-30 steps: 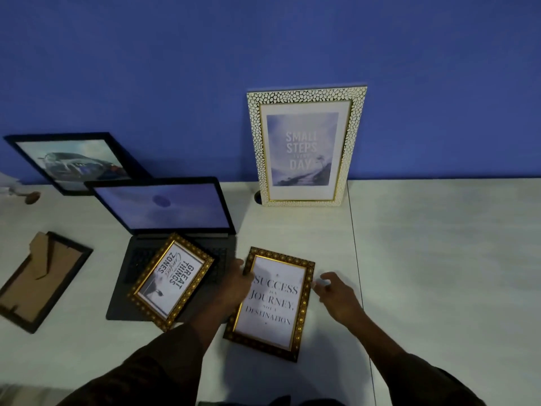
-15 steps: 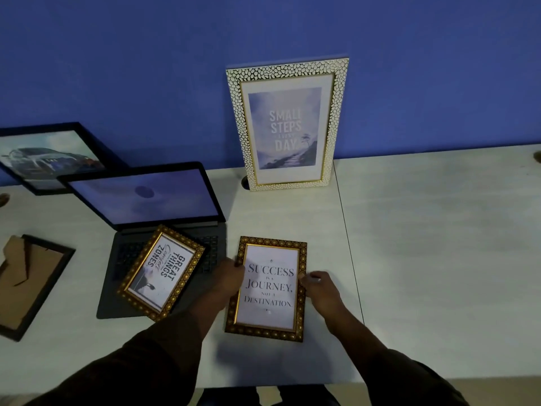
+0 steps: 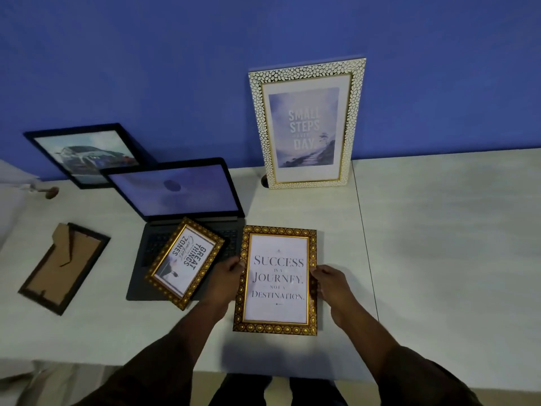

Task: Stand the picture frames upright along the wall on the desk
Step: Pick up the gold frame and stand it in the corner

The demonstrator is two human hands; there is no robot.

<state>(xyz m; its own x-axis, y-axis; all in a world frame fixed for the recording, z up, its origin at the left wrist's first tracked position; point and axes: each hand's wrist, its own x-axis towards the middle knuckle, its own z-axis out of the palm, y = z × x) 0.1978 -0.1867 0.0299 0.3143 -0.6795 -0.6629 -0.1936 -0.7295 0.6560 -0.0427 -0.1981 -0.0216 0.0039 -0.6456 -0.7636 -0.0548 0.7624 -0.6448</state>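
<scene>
A gold frame reading "Success is a journey" is held by both side edges near the desk's front, slightly raised. My left hand grips its left edge and my right hand grips its right edge. A smaller gold "Great things" frame lies tilted on the laptop keyboard. A white pebbled "Small steps" frame stands upright against the blue wall. A black car-picture frame leans against the wall at left. A dark frame lies face down at far left.
An open laptop sits left of centre on the white desk. A cable hole shows beside the white frame's base. A seam splits the desk; bare surface lies right of it. A small brown object sits at far left.
Both hands closed on the "Success" frame's side edges and straightened it from tilted to square, lifting it slightly. The other frames stayed where they were.
</scene>
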